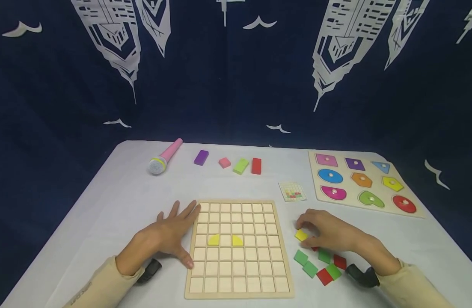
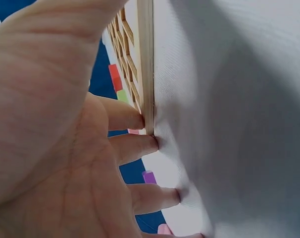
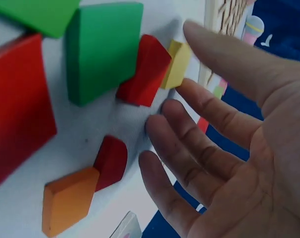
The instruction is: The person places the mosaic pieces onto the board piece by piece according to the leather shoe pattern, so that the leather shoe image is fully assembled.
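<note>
A wooden grid board (image 1: 238, 296) lies on the table with two yellow quarter-round tiles, a left one (image 1: 213, 240) and a right one (image 1: 237, 241), in its cells. My left hand (image 1: 167, 236) spreads its fingers along the board's left edge; in the left wrist view fingertips touch the wooden rim (image 2: 147, 64). Right of the board, my right hand (image 1: 330, 231) reaches over a yellow tile (image 1: 301, 235), which lies between thumb and index finger. In the right wrist view the index fingertip meets this yellow tile (image 3: 176, 65), while the thumb appears slightly apart from it.
Below my right hand lie several green tiles (image 1: 310, 269) and red tiles (image 1: 324, 276); an orange piece (image 3: 71, 201) shows in the right wrist view. Farther back are a pattern card (image 1: 292, 191), a shape puzzle (image 1: 353, 201), coloured blocks (image 1: 256, 166) and a toy microphone (image 1: 164, 157).
</note>
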Motion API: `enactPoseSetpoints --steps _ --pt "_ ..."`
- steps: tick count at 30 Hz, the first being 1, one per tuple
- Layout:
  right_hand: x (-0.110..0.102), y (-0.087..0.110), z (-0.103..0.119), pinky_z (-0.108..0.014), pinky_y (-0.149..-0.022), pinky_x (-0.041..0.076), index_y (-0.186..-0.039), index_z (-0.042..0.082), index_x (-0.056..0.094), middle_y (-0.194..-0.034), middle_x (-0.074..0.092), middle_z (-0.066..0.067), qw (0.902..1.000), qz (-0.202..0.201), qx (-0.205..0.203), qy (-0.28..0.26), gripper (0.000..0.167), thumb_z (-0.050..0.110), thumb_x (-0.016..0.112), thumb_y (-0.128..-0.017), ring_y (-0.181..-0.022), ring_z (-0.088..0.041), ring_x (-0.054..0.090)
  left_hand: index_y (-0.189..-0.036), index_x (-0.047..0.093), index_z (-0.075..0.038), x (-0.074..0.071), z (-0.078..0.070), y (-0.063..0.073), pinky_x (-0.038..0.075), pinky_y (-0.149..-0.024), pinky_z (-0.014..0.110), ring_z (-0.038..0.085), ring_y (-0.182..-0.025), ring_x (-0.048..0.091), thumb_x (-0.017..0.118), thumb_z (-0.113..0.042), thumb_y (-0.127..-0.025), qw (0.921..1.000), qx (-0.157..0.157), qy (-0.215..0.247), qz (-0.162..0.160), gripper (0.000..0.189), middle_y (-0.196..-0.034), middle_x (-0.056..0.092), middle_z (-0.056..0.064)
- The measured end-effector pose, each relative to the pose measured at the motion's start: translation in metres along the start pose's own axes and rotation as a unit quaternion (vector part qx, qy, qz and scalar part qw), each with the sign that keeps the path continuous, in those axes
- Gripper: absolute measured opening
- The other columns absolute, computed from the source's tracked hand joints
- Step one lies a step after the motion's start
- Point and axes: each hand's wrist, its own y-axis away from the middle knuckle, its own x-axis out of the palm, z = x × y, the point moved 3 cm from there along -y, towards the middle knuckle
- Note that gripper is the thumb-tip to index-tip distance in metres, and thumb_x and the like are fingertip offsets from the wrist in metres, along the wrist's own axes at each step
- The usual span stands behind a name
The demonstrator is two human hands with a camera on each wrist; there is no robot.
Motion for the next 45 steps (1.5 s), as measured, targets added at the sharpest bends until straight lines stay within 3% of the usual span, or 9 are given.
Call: enactPoseSetpoints --steps 3,10,16,23,29,36,40,45 --pt "0.003 -0.001 0.002 -0.036 -0.089 0.053 -0.109 0.023 0.070 -0.109 0.063 0.009 0.9995 -0.005 0.022 0.023 0.039 0.029 0.088 -0.074 -0.098 -0.013 0.054 -0.160 0.015 -0.007 0.001 -0.001 -0.001 0.009 -0.106 0.080 0.053 -0.150 0.000 0.094 -0.051 -0.045 1.0000 0.005 -0.002 -0.006 0.146 -0.168 0.006 0.014" --pt "0.004 -0.002 0.002 -0.033 -0.084 0.054 -0.112 0.022 0.070 -0.100 0.063 0.011 0.9988 -0.018 0.018 0.041 0.036 0.023 0.084 -0.079 -0.091 -0.010 0.054 -0.159 0.017 -0.005 0.000 0.000 -0.003 0.010 -0.111 0.075 0.050 -0.151 0.000 0.093 -0.055 -0.048 0.9994 0.029 -0.009 -0.017 0.144 -0.167 0.010 0.017" --pt "0.004 -0.005 0.007 -0.030 -0.080 0.053 -0.114 0.021 0.066 -0.096 0.060 0.011 0.9983 -0.027 0.024 0.046 0.036 0.023 0.081 -0.082 -0.091 -0.011 0.053 -0.151 0.033 -0.004 -0.010 0.008 -0.013 0.025 -0.113 0.064 0.041 -0.144 0.025 0.095 -0.050 -0.052 0.9949 0.085 0.008 -0.053 0.126 -0.157 0.028 0.018" --pt "0.006 -0.008 0.023 -0.028 -0.077 0.050 -0.095 0.022 0.063 -0.090 0.057 0.012 0.9967 -0.035 -0.061 0.040 0.019 0.019 0.078 -0.084 -0.088 -0.011 0.053 -0.149 0.034 -0.006 -0.009 0.017 -0.025 0.025 -0.111 0.065 0.037 -0.144 0.025 0.096 -0.053 -0.048 0.9924 0.109 0.020 -0.052 0.127 -0.159 0.028 0.013" --pt "0.006 -0.016 0.051 -0.029 -0.081 0.052 -0.093 0.021 0.064 -0.092 0.059 0.011 0.9892 -0.046 -0.134 0.035 0.014 0.017 0.075 -0.087 -0.088 -0.008 0.056 -0.144 0.037 -0.011 -0.011 0.019 -0.033 0.026 -0.108 0.062 0.033 -0.141 0.028 0.096 -0.053 -0.046 0.9928 0.103 0.009 -0.060 0.121 -0.153 0.034 0.005" --pt "0.012 -0.032 0.089 -0.023 -0.068 0.046 -0.093 0.017 0.063 -0.092 0.058 0.006 0.9851 -0.031 -0.166 0.033 0.012 0.014 0.073 -0.086 -0.076 -0.008 0.052 -0.130 0.047 -0.016 -0.022 0.021 -0.045 0.031 -0.106 0.057 0.031 -0.131 0.035 0.097 -0.043 -0.053 0.9942 0.090 0.021 -0.055 0.096 -0.138 0.046 -0.001" --pt "0.018 -0.042 0.108 -0.023 -0.067 0.045 -0.089 0.017 0.063 -0.091 0.058 0.005 0.9797 -0.034 -0.190 0.052 0.011 0.014 0.073 -0.086 -0.075 -0.007 0.049 -0.123 0.052 -0.017 -0.028 0.023 -0.050 0.035 -0.101 0.052 0.027 -0.122 0.039 0.096 -0.038 -0.058 0.9938 0.091 0.024 -0.059 0.080 -0.130 0.050 -0.004" --pt "0.028 -0.051 0.126 -0.023 -0.073 0.048 -0.088 0.016 0.065 -0.091 0.059 0.006 0.9748 -0.030 -0.212 0.063 0.009 0.012 0.072 -0.085 -0.078 -0.006 0.051 -0.120 0.054 -0.018 -0.030 0.023 -0.052 0.036 -0.100 0.052 0.025 -0.121 0.040 0.096 -0.039 -0.057 0.9936 0.095 0.018 -0.059 0.079 -0.128 0.051 -0.006"
